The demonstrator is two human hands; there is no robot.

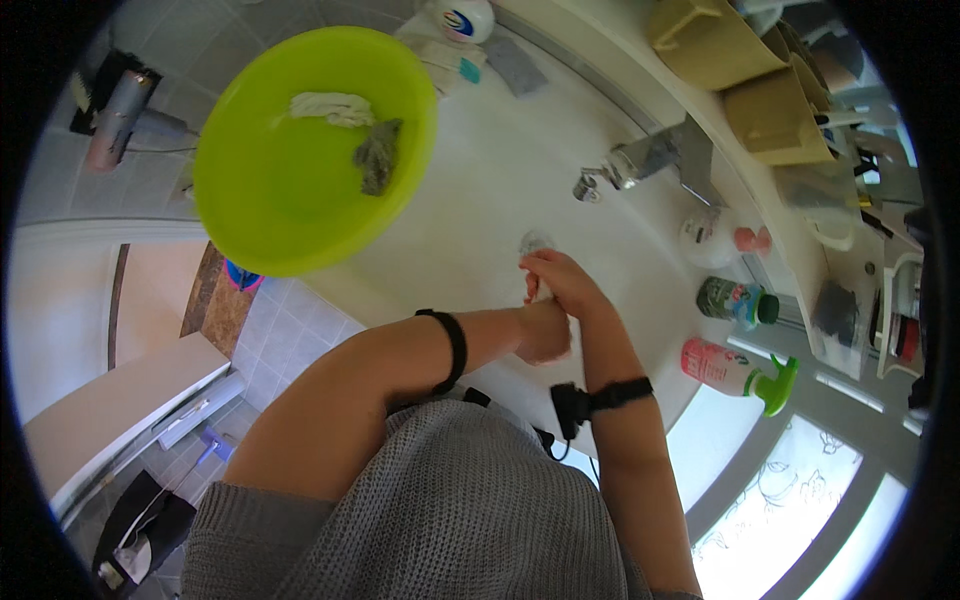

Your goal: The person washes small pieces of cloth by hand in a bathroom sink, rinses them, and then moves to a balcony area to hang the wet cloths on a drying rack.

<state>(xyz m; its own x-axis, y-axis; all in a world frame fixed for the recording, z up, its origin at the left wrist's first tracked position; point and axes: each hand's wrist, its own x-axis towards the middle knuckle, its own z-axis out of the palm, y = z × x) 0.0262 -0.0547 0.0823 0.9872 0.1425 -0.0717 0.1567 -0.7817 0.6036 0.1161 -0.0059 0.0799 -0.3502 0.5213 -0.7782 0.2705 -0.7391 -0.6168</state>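
Over a white sink (480, 195), my two hands are close together, near the drain. My left hand (545, 334) is closed, its wrist bent. My right hand (564, 281) lies just above it in the view, fingers curled. Between them shows a bit of what looks like white cloth (541, 290), mostly hidden by the fingers. A yellow-green plastic basin (270, 195) rests at the sink's upper left. It holds a crumpled white cloth (331, 109) and a crumpled grey cloth (377, 157).
A metal faucet (637, 161) juts in from the right. Along the right side stand a pump bottle (709, 238), a green-capped bottle (727, 300) and a spray bottle (724, 367). A white bottle (465, 21) and a grey cloth-like piece (515, 66) are at the top.
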